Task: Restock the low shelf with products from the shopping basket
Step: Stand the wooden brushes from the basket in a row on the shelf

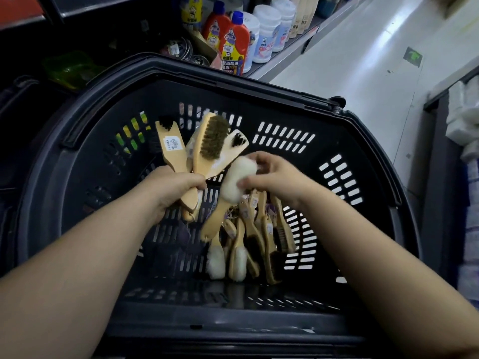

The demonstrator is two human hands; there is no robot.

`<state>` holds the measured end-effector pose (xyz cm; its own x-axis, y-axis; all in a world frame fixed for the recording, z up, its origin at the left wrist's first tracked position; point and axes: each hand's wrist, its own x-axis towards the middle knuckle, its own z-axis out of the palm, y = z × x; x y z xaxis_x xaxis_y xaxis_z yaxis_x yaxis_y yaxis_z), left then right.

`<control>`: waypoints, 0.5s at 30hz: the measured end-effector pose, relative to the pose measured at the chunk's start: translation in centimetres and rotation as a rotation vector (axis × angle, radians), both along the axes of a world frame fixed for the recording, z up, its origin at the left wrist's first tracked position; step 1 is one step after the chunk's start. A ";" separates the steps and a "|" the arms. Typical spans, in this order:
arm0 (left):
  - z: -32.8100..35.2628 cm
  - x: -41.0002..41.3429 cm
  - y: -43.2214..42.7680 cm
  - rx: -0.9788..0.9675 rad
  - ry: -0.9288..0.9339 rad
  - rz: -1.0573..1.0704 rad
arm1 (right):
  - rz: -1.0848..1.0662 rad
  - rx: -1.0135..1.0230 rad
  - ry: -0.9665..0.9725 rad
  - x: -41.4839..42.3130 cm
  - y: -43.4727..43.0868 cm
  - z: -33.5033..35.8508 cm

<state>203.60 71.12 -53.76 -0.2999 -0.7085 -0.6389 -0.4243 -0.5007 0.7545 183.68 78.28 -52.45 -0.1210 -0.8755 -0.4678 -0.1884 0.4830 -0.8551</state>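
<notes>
Lying below both hands, spare brushes [255, 237] pile in the black basket [324, 120]. The left hand [176, 185] grips a fan of wooden brushes [207, 143] by their handles; the right hand [274, 177] pinches a fluffy white brush [236, 178] just beside it. Beyond them, orange bottles [234, 47] stand on the low shelf [282, 54].

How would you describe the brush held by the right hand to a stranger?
Inside the dark shopping basket, above the pile of wooden brushes, the right hand pinches one brush by its head. Its head is white fluff, whereas the left hand grips dark bristled brushes.
</notes>
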 end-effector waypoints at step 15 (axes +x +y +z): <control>2.0 -0.5 0.8 0.293 0.259 -0.048 | -0.487 -0.076 -0.755 2.6 0.0 0.6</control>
